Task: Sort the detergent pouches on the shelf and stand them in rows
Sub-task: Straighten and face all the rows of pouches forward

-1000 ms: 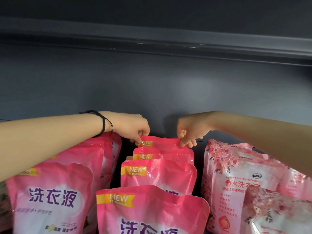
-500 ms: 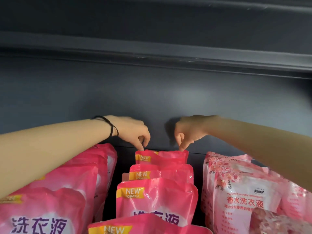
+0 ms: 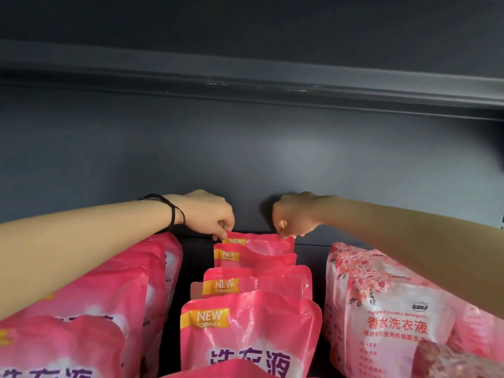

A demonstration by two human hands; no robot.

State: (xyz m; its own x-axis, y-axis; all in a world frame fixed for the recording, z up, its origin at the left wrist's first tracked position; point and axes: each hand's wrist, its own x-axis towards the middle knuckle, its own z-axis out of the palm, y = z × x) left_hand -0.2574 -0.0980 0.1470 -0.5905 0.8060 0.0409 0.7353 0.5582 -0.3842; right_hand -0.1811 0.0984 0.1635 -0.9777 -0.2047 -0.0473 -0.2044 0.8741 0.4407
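A left row of pink pouches [image 3: 90,309] shows purple characters cut off at the frame edge. The left hand [image 3: 207,214], a black cord bracelet [image 3: 174,214] at its wrist, pinches the top left corner of the rearmost "NEW FORMULA" pouch [image 3: 259,242] in the middle row; the right hand [image 3: 293,215] seems to pinch its right corner. Rightmost stand floral pouches [image 3: 387,309] reading "香水洗衣液".

The bright pink plastic-film detergent pouches [image 3: 249,331] look glossy and crinkled. The pale rose-printed plastic pouches [image 3: 381,309] seem slightly duller. The dark grey shelf back panel [image 3: 191,148] looks smooth, matt, probably painted metal.
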